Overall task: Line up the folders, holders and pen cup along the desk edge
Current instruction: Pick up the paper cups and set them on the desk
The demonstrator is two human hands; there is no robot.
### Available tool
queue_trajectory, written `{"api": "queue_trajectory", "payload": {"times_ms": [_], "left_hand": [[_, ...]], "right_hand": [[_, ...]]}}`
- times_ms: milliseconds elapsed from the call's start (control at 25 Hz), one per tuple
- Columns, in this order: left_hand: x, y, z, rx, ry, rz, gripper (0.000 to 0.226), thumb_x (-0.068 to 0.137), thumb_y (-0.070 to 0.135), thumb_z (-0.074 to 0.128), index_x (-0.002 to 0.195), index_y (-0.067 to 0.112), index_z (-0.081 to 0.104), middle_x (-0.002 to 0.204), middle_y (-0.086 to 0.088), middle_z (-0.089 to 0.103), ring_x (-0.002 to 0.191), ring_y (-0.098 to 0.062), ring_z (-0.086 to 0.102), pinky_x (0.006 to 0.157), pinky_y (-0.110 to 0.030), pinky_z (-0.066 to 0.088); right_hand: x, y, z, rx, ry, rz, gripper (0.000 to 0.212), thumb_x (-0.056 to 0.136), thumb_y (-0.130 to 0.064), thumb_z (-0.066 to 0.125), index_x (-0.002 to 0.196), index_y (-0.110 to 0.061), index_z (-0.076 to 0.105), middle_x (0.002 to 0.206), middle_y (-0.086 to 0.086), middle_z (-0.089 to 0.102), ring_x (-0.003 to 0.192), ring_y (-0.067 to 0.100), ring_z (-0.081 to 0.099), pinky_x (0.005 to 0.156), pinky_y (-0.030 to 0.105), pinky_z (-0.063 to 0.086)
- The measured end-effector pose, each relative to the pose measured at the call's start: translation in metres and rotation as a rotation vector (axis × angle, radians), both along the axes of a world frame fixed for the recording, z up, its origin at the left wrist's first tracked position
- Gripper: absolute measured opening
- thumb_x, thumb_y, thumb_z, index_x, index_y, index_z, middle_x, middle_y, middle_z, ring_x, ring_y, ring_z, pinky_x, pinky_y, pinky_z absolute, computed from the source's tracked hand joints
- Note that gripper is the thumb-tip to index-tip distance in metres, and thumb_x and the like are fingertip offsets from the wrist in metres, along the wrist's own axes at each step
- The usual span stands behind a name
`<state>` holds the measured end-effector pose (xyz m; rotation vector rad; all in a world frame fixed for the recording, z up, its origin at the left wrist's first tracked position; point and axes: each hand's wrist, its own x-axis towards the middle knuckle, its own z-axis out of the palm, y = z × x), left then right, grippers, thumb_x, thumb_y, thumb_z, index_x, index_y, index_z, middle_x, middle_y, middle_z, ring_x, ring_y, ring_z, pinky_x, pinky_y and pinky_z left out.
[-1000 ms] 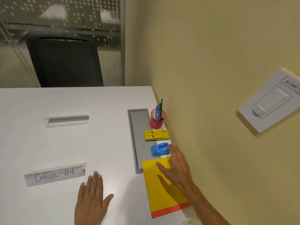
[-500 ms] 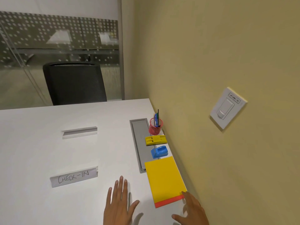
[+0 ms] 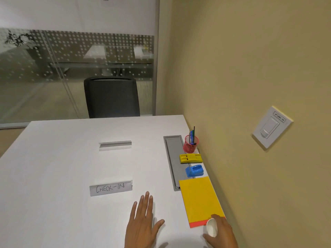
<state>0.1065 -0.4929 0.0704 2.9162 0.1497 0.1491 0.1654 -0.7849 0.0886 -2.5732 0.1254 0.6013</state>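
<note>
black chair (image 3: 112,97) behind far side of white desk (image 3: 53,176) | glass wall (image 3: 71,68) with white dots behind chair | white light switch (image 3: 271,127) on yellow wall (image 3: 250,59) | grey lid strip (image 3: 172,158) set flat in desk near wall | plant (image 3: 16,39) seen dimly through glass

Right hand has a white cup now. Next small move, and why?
Probably set the white cup down just past the near end of the yellow folder, by the wall. The right hand grips it there, and the pen cup, yellow holder and blue holder already line that edge.
</note>
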Motion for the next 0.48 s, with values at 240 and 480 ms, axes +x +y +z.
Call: {"api": "queue_trajectory", "payload": {"times_ms": [240,480], "left_hand": [[-0.025,0.037,0.033,-0.134,-0.01,-0.016,0.082,0.087,0.065,0.046,0.146,0.006,0.042,0.169,-0.001,0.009,0.153,-0.005,-0.015,0.117,-0.029,0.008],[-0.061,0.096,0.048,-0.204,0.059,-0.151,0.099,0.09,0.057,0.051,0.156,0.015,-0.01,0.16,0.005,-0.026,0.155,-0.017,-0.013,0.118,-0.022,-0.02]], "right_hand": [[-0.02,0.109,0.049,0.098,-0.156,0.06,0.09,0.055,-0.052,0.085,0.128,-0.025,0.04,0.126,-0.005,0.053,0.116,0.018,0.051,0.092,0.027,0.047],[-0.069,0.202,0.093,0.138,-0.28,0.111,0.092,0.049,-0.066,0.081,0.122,-0.028,0.041,0.122,-0.007,0.041,0.111,0.015,0.051,0.085,0.025,0.049]]}}
